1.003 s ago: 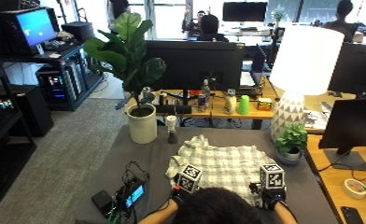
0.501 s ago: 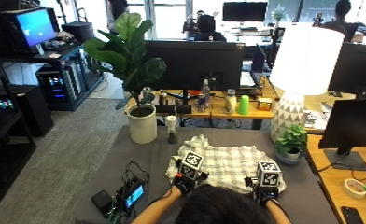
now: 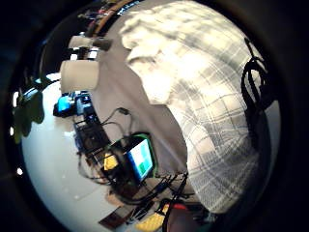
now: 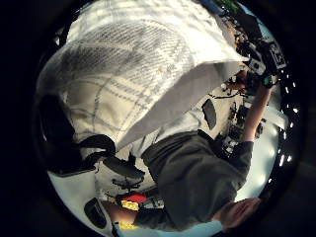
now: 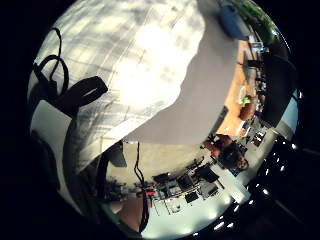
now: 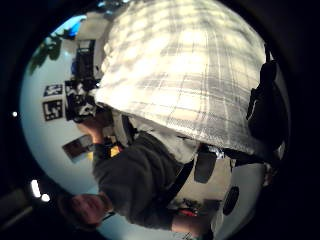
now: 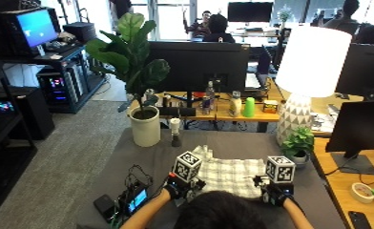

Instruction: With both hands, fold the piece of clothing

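- A grey tabletop (image 7: 231,143) was seen in an open office, with desks and dark monitors behind it.
- A white-and-grey plaid garment (image 7: 228,174) was spread on the tabletop just ahead of the person, its near edge raised off the surface in the palm views.
- The near left corner was held by the left hand (image 7: 177,185) and the near right corner by the right hand (image 7: 273,193), fingers curled on the cloth.
- A potted plant in a white pot (image 7: 144,126) and a small dark-based bottle (image 7: 175,132) stood at the far left of the tabletop.
- A white lamp (image 7: 304,81) and a small green plant (image 7: 299,145) were placed at the right.
- A small device with a lit screen (image 7: 136,200) lay among cables near the left hand.
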Available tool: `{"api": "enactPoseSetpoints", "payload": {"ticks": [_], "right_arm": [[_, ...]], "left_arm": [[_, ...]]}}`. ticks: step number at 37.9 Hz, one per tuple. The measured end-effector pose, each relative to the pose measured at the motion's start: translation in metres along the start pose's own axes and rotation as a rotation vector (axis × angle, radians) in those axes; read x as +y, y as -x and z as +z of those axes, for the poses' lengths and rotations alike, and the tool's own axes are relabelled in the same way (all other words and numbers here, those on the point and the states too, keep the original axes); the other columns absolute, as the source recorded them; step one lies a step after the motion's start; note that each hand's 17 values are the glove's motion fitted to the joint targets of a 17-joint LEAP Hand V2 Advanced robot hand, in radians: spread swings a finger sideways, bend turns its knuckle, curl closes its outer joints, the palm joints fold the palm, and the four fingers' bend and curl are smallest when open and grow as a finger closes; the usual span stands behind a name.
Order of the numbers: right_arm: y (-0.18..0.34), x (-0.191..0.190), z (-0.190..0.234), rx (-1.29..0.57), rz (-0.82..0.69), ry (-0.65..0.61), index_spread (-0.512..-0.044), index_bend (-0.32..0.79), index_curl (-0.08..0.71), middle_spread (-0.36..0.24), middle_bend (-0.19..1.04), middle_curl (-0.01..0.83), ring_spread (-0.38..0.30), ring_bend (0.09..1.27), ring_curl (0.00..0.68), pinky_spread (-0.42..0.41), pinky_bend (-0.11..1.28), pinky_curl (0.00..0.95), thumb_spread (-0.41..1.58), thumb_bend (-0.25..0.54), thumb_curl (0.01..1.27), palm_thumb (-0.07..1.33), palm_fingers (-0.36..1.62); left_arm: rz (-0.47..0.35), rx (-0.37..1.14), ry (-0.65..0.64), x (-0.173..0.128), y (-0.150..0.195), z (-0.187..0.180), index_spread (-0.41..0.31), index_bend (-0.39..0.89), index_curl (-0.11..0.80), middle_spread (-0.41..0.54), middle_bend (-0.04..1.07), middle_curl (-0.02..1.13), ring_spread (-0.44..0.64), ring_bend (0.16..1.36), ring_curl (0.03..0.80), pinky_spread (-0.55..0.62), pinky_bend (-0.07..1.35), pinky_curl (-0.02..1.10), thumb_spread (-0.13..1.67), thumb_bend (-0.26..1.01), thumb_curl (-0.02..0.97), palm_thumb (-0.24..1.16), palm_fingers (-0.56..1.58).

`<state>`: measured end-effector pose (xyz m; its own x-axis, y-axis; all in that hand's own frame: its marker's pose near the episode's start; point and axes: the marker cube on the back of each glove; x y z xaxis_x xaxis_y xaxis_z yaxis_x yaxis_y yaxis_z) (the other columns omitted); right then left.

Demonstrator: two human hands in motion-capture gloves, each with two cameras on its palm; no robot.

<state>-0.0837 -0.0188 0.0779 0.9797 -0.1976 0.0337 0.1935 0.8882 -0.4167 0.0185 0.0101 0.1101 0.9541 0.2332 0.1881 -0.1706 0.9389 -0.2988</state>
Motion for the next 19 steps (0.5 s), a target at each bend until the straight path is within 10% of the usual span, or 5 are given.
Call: {"api": "enactPoseSetpoints", "payload": {"ticks": [10, 19], "right_arm": [[-0.039, -0.133, -0.091, 0.060, 0.248, -0.147, -0.249, 0.26, 0.492, -0.155, 0.37, 0.518, -0.250, 0.54, 0.486, -0.286, 0.49, 0.430, 0.32, -0.023, 0.68, 1.11, 1.29], [-0.025, -0.186, -0.086, 0.047, 0.414, -0.457, -0.256, 0.25, 0.523, -0.162, 0.36, 0.529, -0.250, 0.53, 0.491, -0.276, 0.47, 0.433, 0.28, -0.028, 0.70, 1.09, 1.20]], "left_arm": [[-0.297, -0.133, -0.047, -0.076, 0.044, -0.101, -0.274, 0.19, 0.475, -0.302, 0.41, 0.59, -0.36, 0.71, 0.485, -0.38, 0.69, 0.50, 1.59, 0.26, 0.503, 0.59, 1.20], [-0.523, -0.151, -0.181, -0.171, 0.086, -0.069, -0.247, 0.10, 0.454, -0.294, 0.35, 0.58, -0.34, 0.65, 0.469, -0.35, 0.56, 0.47, 1.54, 0.23, 0.486, 0.53, 0.97]]}}
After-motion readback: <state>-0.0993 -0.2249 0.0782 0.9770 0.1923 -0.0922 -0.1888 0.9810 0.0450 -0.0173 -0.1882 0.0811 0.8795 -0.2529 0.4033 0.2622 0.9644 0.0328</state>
